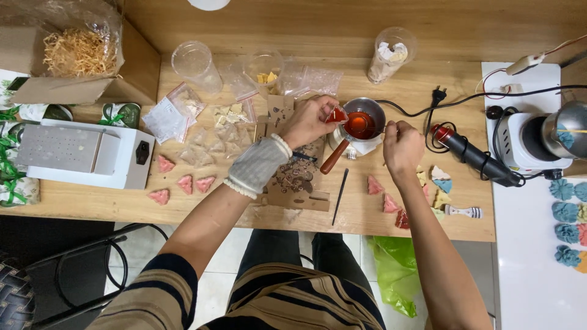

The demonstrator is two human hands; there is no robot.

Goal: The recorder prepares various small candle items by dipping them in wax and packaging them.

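The small metal pot (362, 122) of red liquid sits at the middle of the wooden table (428, 36), its wooden handle pointing toward us. Far left we see a cardboard box (85, 91) of straw under clear film, then a white machine (85, 156), clear sachets (168, 116) and pink tree shapes (183, 183). Our left hand (309, 119) pinches a red piece (337, 115) at the pot's rim; our right hand (400, 146) is closed around a thin tool reaching into the pot. Right of it lies a black-and-red tool (474, 156).
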